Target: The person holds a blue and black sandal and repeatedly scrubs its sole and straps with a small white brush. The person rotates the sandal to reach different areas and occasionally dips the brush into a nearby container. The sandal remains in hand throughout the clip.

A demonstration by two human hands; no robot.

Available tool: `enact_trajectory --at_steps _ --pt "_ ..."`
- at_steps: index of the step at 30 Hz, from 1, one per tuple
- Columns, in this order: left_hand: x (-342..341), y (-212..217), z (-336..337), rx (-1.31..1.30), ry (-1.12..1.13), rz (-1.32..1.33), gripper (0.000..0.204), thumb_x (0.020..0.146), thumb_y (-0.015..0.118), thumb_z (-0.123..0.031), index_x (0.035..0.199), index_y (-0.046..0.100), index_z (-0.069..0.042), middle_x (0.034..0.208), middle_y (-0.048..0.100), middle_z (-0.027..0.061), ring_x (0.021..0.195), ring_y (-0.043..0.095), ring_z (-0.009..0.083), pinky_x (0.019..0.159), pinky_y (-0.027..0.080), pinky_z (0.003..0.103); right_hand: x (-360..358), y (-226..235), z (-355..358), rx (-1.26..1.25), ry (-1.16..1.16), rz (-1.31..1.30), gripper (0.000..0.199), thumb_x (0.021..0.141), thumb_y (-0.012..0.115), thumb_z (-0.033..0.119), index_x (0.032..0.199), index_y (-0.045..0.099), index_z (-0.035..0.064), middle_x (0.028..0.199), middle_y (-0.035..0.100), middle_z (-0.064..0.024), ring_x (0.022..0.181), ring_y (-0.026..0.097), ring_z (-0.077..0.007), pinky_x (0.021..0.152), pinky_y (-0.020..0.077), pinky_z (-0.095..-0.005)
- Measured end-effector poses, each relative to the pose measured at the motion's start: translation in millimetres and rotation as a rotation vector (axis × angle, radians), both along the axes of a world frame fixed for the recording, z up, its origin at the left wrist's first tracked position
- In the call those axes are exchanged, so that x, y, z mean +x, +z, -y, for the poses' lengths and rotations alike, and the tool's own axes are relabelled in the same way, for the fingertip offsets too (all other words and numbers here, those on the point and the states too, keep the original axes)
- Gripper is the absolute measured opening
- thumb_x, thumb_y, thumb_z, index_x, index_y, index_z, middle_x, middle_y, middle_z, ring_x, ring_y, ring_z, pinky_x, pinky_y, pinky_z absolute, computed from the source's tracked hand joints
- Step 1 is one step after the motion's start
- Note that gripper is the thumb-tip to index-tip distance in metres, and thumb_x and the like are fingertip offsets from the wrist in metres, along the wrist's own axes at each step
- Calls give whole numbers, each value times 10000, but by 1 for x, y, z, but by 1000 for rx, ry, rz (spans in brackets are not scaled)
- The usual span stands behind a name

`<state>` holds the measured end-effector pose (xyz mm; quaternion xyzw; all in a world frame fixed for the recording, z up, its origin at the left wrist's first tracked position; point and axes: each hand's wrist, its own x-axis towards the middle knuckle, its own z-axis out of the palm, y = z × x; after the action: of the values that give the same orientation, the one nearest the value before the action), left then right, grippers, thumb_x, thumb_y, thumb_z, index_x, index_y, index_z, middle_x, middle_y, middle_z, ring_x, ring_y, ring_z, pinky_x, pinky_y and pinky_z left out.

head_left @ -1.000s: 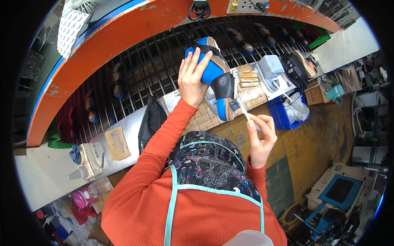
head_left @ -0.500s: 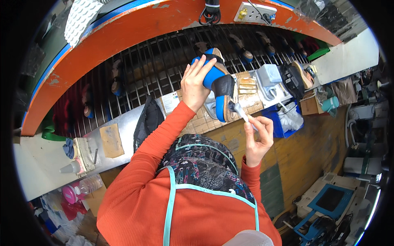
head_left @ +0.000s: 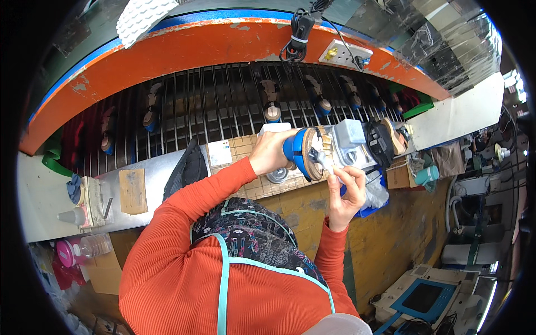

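Note:
My left hand (head_left: 270,152) is closed around a shoe upper on a blue last (head_left: 296,147), held over the bench with its underside turned to the right. Between the thumb and fingers of my right hand (head_left: 345,196) is a brush (head_left: 324,162) with a whitish handle. Its dark bristles touch the underside of the shoe (head_left: 314,149). Part of a round grey-lidded container (head_left: 277,176) shows below my left hand. A gridded brown board (head_left: 244,146) lies under both hands, partly hidden by them.
Ahead, several lasted shoes (head_left: 272,109) sit on metal rollers (head_left: 190,106) beneath an orange arch (head_left: 184,49). To the right stand a grey plastic container (head_left: 349,134), a black shoe (head_left: 378,146) and a blue bin (head_left: 365,212). Leftward lie black mesh fabric (head_left: 185,172) and a tan sheet (head_left: 132,191).
The shoe has been turned so its underside faces the brush, and my left hand has come lower and nearer. My right hand still holds the brush against it. The head view has shifted.

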<state>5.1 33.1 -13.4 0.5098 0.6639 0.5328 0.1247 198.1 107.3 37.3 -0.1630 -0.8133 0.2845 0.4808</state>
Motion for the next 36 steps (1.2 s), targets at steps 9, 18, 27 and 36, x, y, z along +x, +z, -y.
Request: enact_trajectory --at_steps 9,18,27,36 --pt "-6 2 5 -367 -369 194 643 489 886 -134 1081 669 -13 963 713 138 881 685 268 839 518 341 -10 7 -20 -17 154 -11 171 790 743 0 958 712 -2 960 555 -58 734 542 -109 604 458 -207" --pt "-1 7 15 -447 -834 652 658 562 831 53 1184 629 -18 1094 684 92 1005 625 159 887 503 312 -9 1 -26 -43 228 3 164 787 744 4 948 714 -7 952 559 -59 739 548 -111 604 448 -209" --pt "7 8 18 -553 -995 861 653 558 843 85 1166 628 -14 1117 677 125 1075 620 206 926 502 336 0 -3 -33 -55 282 54 172 776 746 -17 945 714 -7 988 564 -74 786 586 -125 624 481 -221" --pt "11 -5 15 -612 -1162 1031 689 565 830 120 1204 609 -15 1162 662 142 1128 604 241 946 501 372 5 19 -65 -21 454 218 187 734 773 13 915 731 29 991 596 -89 806 596 -150 668 497 -257"
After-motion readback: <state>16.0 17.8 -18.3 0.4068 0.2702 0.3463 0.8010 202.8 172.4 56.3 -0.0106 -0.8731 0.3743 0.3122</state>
